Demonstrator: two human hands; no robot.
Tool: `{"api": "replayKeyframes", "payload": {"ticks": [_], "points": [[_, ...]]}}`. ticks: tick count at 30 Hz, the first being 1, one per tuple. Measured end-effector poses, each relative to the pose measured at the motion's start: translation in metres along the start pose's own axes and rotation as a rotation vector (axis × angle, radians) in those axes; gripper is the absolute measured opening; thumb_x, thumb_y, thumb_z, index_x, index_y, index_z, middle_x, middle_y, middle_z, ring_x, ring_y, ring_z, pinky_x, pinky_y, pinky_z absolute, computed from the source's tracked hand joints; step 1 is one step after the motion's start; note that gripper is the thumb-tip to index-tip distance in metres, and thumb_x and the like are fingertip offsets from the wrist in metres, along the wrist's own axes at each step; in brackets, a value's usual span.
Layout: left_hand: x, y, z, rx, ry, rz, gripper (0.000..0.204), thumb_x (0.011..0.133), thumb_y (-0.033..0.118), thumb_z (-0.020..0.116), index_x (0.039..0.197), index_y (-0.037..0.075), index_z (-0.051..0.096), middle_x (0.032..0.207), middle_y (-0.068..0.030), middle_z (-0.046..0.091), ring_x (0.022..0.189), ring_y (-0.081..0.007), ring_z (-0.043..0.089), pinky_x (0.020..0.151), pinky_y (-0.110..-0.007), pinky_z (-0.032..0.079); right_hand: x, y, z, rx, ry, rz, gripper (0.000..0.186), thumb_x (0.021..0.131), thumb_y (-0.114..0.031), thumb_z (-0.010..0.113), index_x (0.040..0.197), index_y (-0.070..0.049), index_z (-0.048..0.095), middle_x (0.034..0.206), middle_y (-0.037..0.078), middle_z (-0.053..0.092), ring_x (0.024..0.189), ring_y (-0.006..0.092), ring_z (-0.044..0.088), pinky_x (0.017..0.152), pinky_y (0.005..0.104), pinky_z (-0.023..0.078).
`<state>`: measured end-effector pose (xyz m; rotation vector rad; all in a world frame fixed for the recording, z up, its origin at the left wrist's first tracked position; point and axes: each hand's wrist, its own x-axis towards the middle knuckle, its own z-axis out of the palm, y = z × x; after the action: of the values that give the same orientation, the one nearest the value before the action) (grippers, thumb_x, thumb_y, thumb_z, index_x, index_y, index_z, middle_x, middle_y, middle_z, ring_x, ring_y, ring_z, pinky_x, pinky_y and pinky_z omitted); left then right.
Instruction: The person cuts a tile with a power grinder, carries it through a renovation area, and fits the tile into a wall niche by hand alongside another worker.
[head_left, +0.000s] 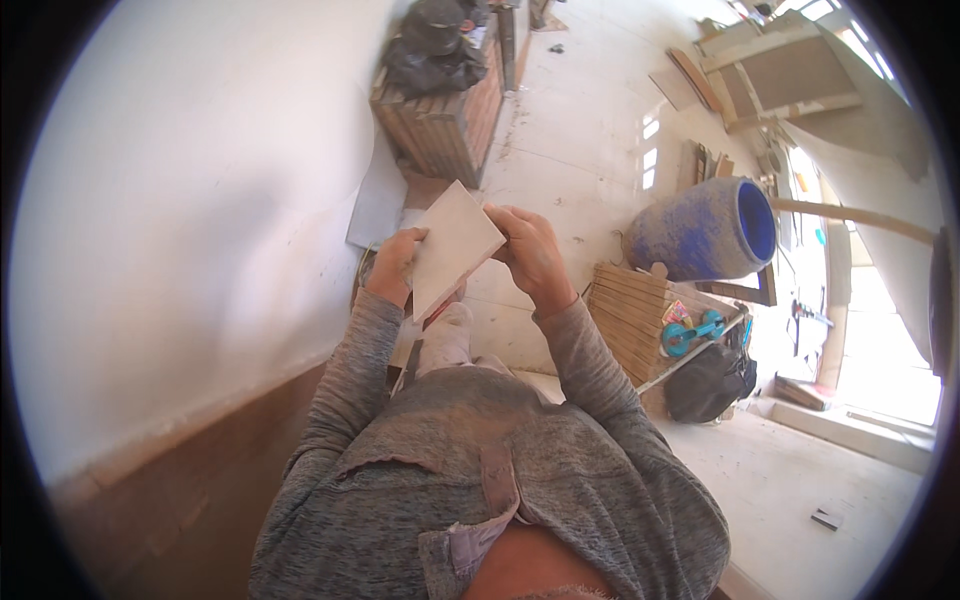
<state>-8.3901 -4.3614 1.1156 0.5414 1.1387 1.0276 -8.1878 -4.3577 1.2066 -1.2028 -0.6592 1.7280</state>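
Observation:
A pale, flat piece of tile [455,245] is held up in front of my body, tilted, with one corner pointing away from me. My left hand [393,268] grips its left edge, thumb lying on the face. On the opposite edge my right hand [532,255] is closed, with the fingertips partly hidden behind the tile. Beneath it, part of my light, dusty trouser leg [447,337] shows, along with a bit of something red. A grey flat panel [378,205] leans by the wall beyond my left hand.
A stack of boxes [440,135] topped with black bags [432,55] stands ahead by the white wall [200,180]. To the right are another box stack [625,310], a turquoise suction lifter [692,333], a black bag [705,383] and a dusty blue barrel [690,230]. Wooden boards [780,80] lie farther off.

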Motion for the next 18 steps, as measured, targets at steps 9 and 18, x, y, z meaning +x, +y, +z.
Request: {"api": "replayKeyframes", "payload": {"ticks": [9, 18], "points": [[0.147, 0.058, 0.125, 0.133, -0.147, -0.254, 0.034, 0.098, 0.015, 0.054, 0.116, -0.014, 0.058, 0.103, -0.0193, 0.069, 0.086, -0.0241, 0.071, 0.072, -0.034, 0.060, 0.089, -0.103, -0.075, 0.076, 0.190, -0.102, 0.028, 0.101, -0.023, 0.061, 0.099, 0.004, 0.068, 0.090, 0.006, 0.067, 0.081, 0.0125, 0.067, 0.072, 0.0266, 0.058], [0.256, 0.059, 0.257, 0.205, -0.321, -0.103, 0.034, 0.099, 0.015, 0.053, 0.114, -0.015, 0.057, 0.102, -0.0215, 0.068, 0.083, -0.0259, 0.072, 0.069, -0.035, 0.061, 0.154, -0.193, -0.175, 0.182, 0.316, -0.140, 0.028, 0.101, -0.024, 0.063, 0.100, 0.004, 0.069, 0.089, 0.003, 0.067, 0.077, 0.0100, 0.064, 0.068, 0.0246, 0.055]]}}
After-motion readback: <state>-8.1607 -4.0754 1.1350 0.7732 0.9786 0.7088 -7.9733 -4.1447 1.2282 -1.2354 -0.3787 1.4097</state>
